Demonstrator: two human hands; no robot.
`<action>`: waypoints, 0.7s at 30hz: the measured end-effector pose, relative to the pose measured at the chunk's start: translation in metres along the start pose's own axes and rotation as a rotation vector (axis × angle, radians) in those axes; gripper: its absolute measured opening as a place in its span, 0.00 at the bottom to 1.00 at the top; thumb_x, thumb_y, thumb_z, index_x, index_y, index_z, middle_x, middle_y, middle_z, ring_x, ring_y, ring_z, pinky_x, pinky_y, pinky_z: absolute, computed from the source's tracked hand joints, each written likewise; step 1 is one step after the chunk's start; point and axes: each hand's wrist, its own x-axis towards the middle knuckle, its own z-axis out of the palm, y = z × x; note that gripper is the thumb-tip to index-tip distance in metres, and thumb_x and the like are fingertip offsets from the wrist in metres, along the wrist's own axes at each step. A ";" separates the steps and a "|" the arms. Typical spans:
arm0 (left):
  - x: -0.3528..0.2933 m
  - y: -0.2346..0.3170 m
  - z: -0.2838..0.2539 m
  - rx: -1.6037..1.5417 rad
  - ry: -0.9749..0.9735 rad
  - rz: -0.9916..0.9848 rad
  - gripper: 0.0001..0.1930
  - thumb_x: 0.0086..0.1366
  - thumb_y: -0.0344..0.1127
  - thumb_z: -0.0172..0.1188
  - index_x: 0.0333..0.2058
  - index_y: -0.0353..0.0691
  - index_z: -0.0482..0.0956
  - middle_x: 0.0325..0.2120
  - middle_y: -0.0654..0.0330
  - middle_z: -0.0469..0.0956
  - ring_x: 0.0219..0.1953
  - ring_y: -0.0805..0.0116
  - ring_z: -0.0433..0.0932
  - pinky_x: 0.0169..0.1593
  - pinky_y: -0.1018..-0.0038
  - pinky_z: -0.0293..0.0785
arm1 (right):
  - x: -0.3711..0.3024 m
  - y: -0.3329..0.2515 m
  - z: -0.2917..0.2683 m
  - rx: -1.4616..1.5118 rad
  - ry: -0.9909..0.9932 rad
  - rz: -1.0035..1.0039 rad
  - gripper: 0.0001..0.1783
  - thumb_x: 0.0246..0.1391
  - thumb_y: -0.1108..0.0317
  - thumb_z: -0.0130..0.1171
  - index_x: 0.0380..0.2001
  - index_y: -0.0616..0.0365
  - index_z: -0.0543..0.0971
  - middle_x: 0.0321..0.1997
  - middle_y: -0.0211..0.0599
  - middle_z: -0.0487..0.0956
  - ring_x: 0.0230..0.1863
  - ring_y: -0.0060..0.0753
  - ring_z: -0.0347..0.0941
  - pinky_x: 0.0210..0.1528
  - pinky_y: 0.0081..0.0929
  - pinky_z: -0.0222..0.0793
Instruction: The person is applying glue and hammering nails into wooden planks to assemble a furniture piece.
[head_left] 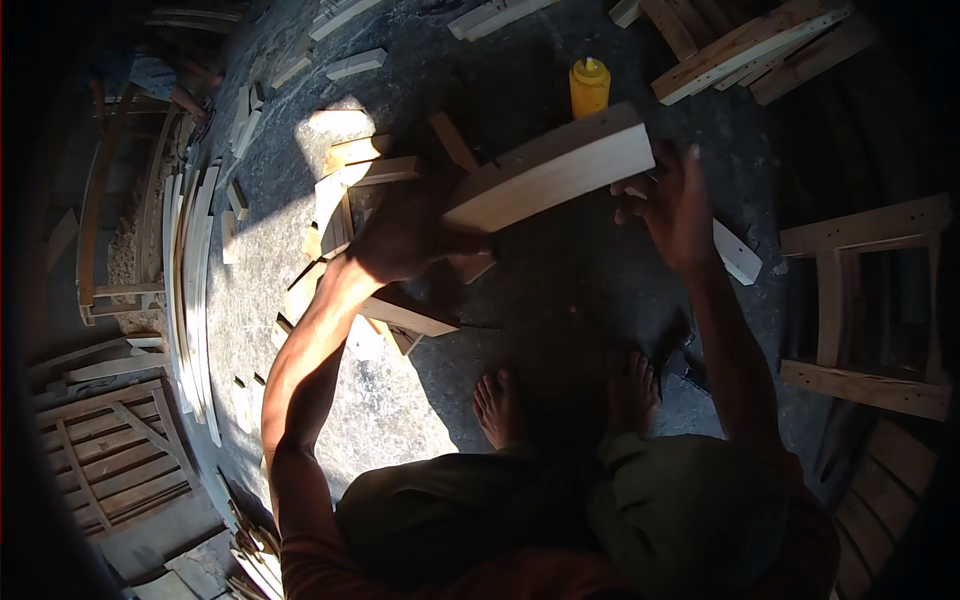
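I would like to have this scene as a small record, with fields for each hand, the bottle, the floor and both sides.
Left hand: gripping the pale wooden block near its left end
Right hand: at the block's right end, fingers bent; contact unclear
Yellow bottle: beyond the block, base hidden
Floor: grey, partly sunlit
Left side: long wooden strips
Right side: wooden frame
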 end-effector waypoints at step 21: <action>0.016 -0.104 -0.017 -0.624 0.108 -0.112 0.29 0.66 0.42 0.65 0.60 0.34 0.67 0.49 0.57 0.77 0.54 0.67 0.73 0.60 0.67 0.67 | 0.034 0.151 -0.005 -0.816 -0.062 0.052 0.35 0.49 0.55 0.67 0.55 0.66 0.71 0.46 0.55 0.79 0.47 0.46 0.79 0.49 0.42 0.73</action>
